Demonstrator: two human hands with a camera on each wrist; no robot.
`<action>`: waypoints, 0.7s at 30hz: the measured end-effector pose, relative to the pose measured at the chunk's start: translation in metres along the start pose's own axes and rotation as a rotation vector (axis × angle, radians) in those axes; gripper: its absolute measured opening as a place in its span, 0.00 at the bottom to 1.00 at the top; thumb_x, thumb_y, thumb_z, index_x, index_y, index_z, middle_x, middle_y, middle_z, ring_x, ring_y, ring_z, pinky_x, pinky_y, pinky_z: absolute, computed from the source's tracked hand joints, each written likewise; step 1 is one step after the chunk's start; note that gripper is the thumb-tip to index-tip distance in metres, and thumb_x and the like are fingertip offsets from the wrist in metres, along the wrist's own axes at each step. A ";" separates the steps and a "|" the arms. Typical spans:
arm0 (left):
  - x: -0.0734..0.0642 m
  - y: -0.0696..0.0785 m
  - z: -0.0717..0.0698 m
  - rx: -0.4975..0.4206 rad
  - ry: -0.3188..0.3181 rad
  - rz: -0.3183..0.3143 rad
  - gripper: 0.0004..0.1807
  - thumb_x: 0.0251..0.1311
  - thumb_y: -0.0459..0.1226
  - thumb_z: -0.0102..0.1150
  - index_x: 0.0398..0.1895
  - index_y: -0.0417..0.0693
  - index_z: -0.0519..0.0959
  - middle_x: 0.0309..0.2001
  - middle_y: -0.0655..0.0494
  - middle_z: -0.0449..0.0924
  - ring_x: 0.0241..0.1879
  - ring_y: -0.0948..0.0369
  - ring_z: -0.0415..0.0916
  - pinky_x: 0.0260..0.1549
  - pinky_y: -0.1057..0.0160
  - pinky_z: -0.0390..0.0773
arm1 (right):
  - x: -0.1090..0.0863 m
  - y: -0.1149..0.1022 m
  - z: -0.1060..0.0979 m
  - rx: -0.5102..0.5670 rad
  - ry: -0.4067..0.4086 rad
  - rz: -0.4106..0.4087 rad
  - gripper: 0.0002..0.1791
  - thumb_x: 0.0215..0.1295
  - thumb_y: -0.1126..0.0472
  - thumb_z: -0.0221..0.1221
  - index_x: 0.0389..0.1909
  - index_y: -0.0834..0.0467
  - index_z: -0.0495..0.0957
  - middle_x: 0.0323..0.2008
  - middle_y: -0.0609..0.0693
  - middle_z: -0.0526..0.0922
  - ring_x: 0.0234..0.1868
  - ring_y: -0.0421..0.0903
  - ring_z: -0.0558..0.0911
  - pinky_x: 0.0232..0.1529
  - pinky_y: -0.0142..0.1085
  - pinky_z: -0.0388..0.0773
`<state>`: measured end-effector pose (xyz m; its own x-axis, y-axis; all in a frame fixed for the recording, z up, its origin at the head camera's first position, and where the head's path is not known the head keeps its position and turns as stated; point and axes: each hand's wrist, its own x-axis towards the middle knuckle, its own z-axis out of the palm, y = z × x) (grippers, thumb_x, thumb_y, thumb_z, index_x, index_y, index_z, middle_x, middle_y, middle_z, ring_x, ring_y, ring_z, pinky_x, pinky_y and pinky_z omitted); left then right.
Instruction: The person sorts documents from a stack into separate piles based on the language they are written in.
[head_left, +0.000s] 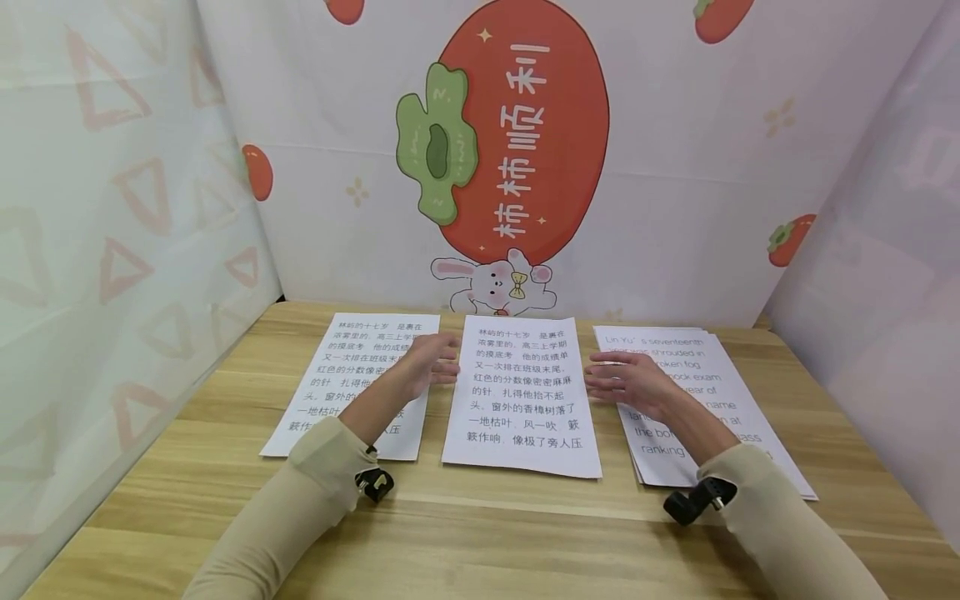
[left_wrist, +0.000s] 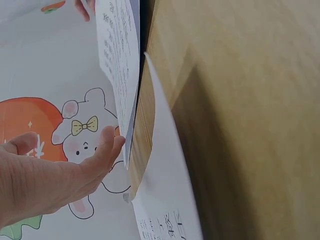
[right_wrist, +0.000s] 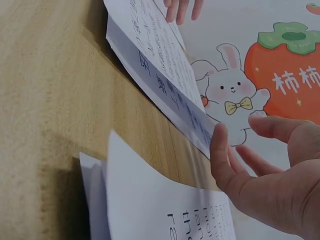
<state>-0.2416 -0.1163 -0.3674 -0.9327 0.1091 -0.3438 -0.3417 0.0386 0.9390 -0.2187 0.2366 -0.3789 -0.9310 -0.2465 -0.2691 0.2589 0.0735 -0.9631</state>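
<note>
In the head view a middle stack of Chinese-printed paper (head_left: 517, 400) lies on the wooden table. My left hand (head_left: 426, 367) is at its left edge, above the inner side of another Chinese-printed sheet (head_left: 315, 417). On the opposite side, my right hand (head_left: 633, 385) is by the middle paper's right edge, over sheets printed in English (head_left: 738, 433). Fingers of both hands are spread and relaxed, with nothing held. In the right wrist view, the fingertips (right_wrist: 219, 135) come close to the middle paper's edge (right_wrist: 150, 75); whether they touch cannot be told.
Bare wood (head_left: 510, 542) shows in front of the papers. A white cloth backdrop (head_left: 675, 233) with a large persimmon print (head_left: 555, 108) rises behind the table (head_left: 180, 467). Cloth walls (head_left: 90, 275) flank both sides. The right-hand sheets overlap unevenly, their near corners lifted.
</note>
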 end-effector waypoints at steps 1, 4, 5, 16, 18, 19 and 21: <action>0.000 0.000 0.000 0.000 -0.001 0.001 0.29 0.72 0.38 0.51 0.72 0.32 0.65 0.70 0.30 0.64 0.66 0.36 0.71 0.64 0.46 0.78 | 0.000 0.000 0.000 -0.012 -0.001 -0.008 0.32 0.77 0.68 0.55 0.76 0.73 0.57 0.60 0.63 0.82 0.50 0.45 0.87 0.55 0.40 0.86; 0.000 0.000 0.001 0.001 0.001 -0.005 0.30 0.72 0.38 0.52 0.73 0.33 0.64 0.70 0.30 0.65 0.66 0.36 0.71 0.64 0.46 0.79 | 0.003 0.001 0.002 -0.048 0.006 -0.028 0.32 0.77 0.69 0.55 0.76 0.73 0.57 0.57 0.61 0.84 0.48 0.41 0.87 0.53 0.36 0.86; 0.000 0.000 0.002 0.002 0.002 -0.008 0.30 0.72 0.38 0.52 0.73 0.33 0.64 0.70 0.30 0.65 0.67 0.36 0.71 0.64 0.46 0.78 | 0.004 0.002 0.003 -0.065 0.013 -0.032 0.31 0.77 0.68 0.55 0.75 0.73 0.58 0.54 0.59 0.86 0.46 0.40 0.86 0.51 0.34 0.86; -0.002 0.000 0.005 0.021 0.012 -0.021 0.29 0.71 0.38 0.52 0.71 0.34 0.67 0.69 0.32 0.67 0.65 0.38 0.72 0.64 0.47 0.79 | 0.018 0.002 0.020 -0.231 0.154 -0.053 0.34 0.69 0.69 0.64 0.73 0.69 0.65 0.46 0.56 0.87 0.33 0.39 0.84 0.33 0.31 0.85; -0.002 0.000 0.006 0.023 0.019 -0.025 0.28 0.71 0.38 0.52 0.71 0.34 0.68 0.69 0.32 0.67 0.65 0.38 0.73 0.63 0.48 0.79 | 0.018 0.002 0.022 -0.244 0.166 -0.057 0.36 0.68 0.70 0.65 0.74 0.68 0.63 0.52 0.60 0.85 0.35 0.40 0.86 0.35 0.32 0.86; -0.001 0.000 0.006 0.026 0.022 -0.027 0.28 0.71 0.38 0.52 0.70 0.34 0.68 0.69 0.32 0.67 0.65 0.38 0.73 0.63 0.48 0.79 | 0.019 0.002 0.023 -0.250 0.169 -0.059 0.37 0.68 0.70 0.65 0.75 0.68 0.62 0.54 0.62 0.84 0.36 0.40 0.86 0.36 0.33 0.87; -0.001 -0.001 0.006 0.034 0.024 -0.029 0.28 0.71 0.38 0.52 0.70 0.35 0.68 0.69 0.33 0.67 0.65 0.39 0.72 0.64 0.49 0.79 | 0.019 0.001 0.024 -0.256 0.174 -0.065 0.37 0.69 0.70 0.64 0.76 0.67 0.62 0.55 0.63 0.83 0.38 0.41 0.87 0.38 0.33 0.87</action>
<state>-0.2400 -0.1103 -0.3676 -0.9250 0.0833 -0.3708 -0.3652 0.0750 0.9279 -0.2298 0.2090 -0.3854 -0.9792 -0.0916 -0.1809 0.1447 0.3094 -0.9399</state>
